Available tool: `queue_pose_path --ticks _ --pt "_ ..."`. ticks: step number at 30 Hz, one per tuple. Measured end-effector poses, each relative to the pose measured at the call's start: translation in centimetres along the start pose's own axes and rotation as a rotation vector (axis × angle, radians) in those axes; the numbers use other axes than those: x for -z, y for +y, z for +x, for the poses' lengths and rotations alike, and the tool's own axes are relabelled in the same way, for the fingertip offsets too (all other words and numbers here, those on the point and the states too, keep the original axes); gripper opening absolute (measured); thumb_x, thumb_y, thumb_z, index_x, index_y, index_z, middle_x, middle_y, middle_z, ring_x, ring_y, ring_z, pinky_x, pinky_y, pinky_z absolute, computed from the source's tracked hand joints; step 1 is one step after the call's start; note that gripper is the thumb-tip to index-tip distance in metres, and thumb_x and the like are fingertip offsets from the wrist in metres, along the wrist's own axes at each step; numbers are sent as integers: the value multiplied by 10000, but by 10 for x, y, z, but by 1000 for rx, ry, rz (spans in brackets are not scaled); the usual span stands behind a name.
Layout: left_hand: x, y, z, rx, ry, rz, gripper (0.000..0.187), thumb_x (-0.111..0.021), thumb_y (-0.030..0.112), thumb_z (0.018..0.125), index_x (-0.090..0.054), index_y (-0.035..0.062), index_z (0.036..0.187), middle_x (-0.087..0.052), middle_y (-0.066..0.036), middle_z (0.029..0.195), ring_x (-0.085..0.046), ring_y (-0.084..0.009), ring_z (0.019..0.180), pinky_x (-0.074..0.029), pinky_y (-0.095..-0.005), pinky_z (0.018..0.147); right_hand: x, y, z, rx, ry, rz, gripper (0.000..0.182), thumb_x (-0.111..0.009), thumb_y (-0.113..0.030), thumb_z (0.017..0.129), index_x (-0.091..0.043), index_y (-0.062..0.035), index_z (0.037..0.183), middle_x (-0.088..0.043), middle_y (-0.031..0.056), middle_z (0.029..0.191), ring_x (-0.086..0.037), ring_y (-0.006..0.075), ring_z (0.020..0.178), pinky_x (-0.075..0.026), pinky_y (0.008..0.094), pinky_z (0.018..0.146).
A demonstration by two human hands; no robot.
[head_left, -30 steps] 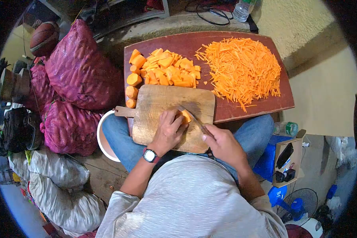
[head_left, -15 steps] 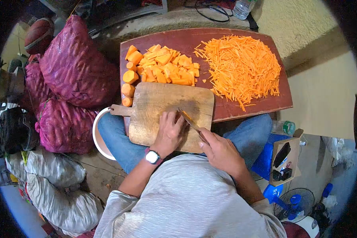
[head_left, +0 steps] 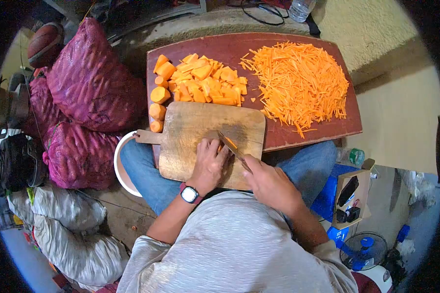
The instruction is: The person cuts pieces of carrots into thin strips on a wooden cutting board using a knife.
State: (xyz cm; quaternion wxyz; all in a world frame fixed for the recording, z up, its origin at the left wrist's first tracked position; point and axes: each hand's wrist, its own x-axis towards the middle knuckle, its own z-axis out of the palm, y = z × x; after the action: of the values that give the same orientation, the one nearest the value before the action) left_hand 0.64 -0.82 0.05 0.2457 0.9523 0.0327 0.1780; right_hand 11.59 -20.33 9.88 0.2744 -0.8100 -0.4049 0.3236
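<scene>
Purple mesh sacks (head_left: 90,83) lean at the far left, and right of them the white rim of a basin (head_left: 117,166) shows beside the person's knee. Along the left edge of the dark red table (head_left: 322,129), thick orange vegetable chunks (head_left: 160,94) stand in a row running down from the far left corner. Next comes a heap of flat slices (head_left: 208,78), just beyond the far edge of a wooden cutting board (head_left: 186,141), which covers part of the table's near edge. On the board, the left hand (head_left: 210,163) bends its fingers over an orange piece (head_left: 231,143), mostly hidden, right of the board's middle. Touching it is the blade of a knife (head_left: 235,152), its handle gripped in the right hand (head_left: 271,184) near the board's right edge. Thin shreds (head_left: 305,83) pile up toward the table's far right corner.
</scene>
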Motion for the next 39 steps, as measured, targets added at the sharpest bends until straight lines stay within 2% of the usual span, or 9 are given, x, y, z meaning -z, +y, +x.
queue_pose_path --ticks 4,10,16,22,25,27,31,33,39 --pt "1 1 -2 29 -15 -26 344 -671 71 889 -728 -21 1215 -589 -186 1174 -528 -406 1085 -457 -510 930 -2 -1 -7 -65 -49 -4 395 -585 -190 1096 -477 -13 1432 -721 321 1114 -718 545 989 -577 652 834" --pt "4 0 3 -15 6 -59 365 -702 64 865 -737 -14 1220 -606 -168 1204 -536 -397 1062 -459 -508 917 1 -12 20 -16 -39 -47 385 -593 -176 1090 -499 -14 1427 -722 328 1166 -702 544 1046 -567 628 830" --pt "-2 -3 -3 -31 29 -43 408 -768 66 814 -745 0 1216 -618 -158 1201 -546 -402 1075 -462 -514 924 -1 -13 9 -162 -96 -38 395 -599 -174 1086 -508 3 1428 -715 348 1188 -696 552 1066 -562 630 863" --pt "3 -4 -2 -35 34 -29 364 -746 84 852 -750 -2 1205 -623 -157 1188 -548 -396 1091 -462 -508 928 -1 -15 18 -25 -43 -4 394 -600 -178 1087 -511 3 1425 -708 350 1224 -678 556 1124 -559 632 896" --pt "3 -2 -7 -7 -30 -11 366 -741 95 863 -748 2 1217 -626 -150 1182 -548 -392 1093 -463 -503 930 -1 -19 5 -194 -113 -41 394 -613 -174 1082 -528 13 1418 -710 353 1212 -678 552 1128 -561 626 896" --pt "4 -2 -3 -27 -4 -26 367 -734 102 874 -746 -3 1225 -626 -148 1166 -549 -386 1093 -465 -497 936 -8 -9 14 -55 -11 20 399 -621 -161 1076 -524 10 1424 -716 347 1194 -683 548 1119 -565 622 884" --pt "10 -3 1 -67 18 -37 367 -723 98 877 -744 -11 1227 -621 -152 1152 -551 -378 1098 -466 -493 943 -3 -17 25 -84 -46 -19 406 -628 -155 1070 -518 8 1425 -717 339 1191 -692 548 1092 -569 620 870" --pt "9 -5 -5 -55 -7 -47 362 -704 94 881 -747 -20 1221 -623 -157 1161 -556 -377 1112 -464 -496 950 -6 -10 7 41 28 -62 384 -604 -194 1090 -497 -12 1411 -731 316 1101 -722 549 949 -603 630 776" --pt "5 -5 -8 -33 -13 -51 347 -680 95 887 -750 -30 1203 -626 -158 1157 -561 -372 1109 -462 -493 951 -15 -13 25 -36 1 -25 365 -624 -156 1073 -531 1 1389 -724 344 1100 -699 551 1040 -558 628 845"
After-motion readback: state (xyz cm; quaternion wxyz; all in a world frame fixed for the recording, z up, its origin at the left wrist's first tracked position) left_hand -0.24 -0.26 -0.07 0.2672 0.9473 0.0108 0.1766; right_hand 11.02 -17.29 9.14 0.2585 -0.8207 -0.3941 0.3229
